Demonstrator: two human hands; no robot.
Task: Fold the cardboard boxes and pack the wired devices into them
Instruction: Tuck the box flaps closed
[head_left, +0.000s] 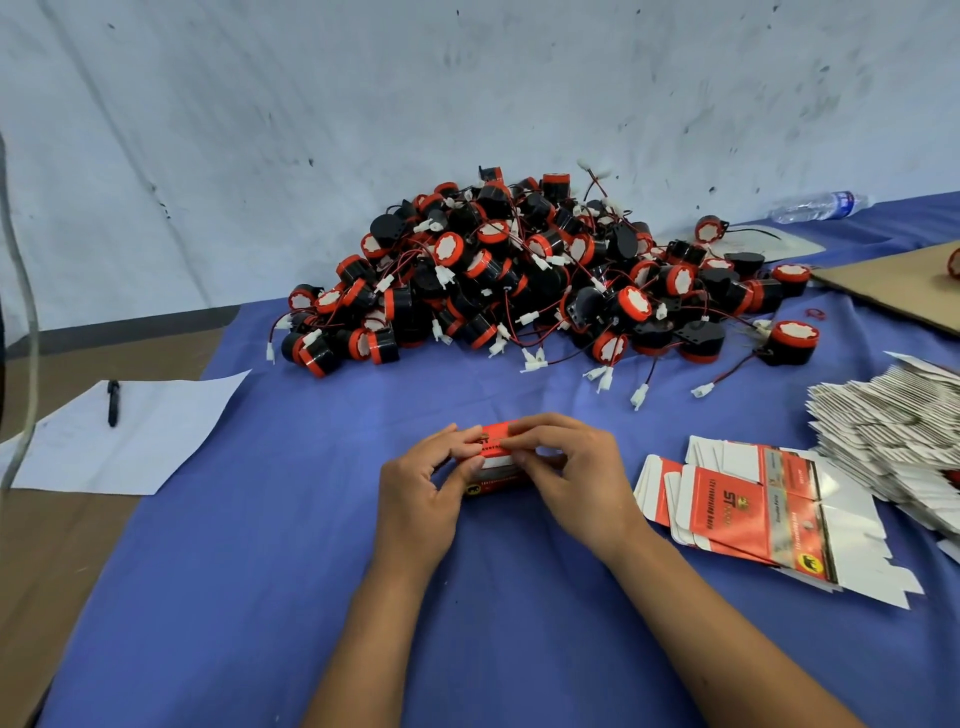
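Blue surface (260, 545), frame centre: left hand (415, 499) and right hand (566, 478) pinch red box (496, 457); devices (519, 275) heaped beyond. Press flap fully in, steady box.

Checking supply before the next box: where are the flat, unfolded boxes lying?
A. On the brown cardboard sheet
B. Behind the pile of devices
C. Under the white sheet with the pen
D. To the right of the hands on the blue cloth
D: the flat boxes lie on the blue cloth, right of the right hand, which with the left hand holds a red box.
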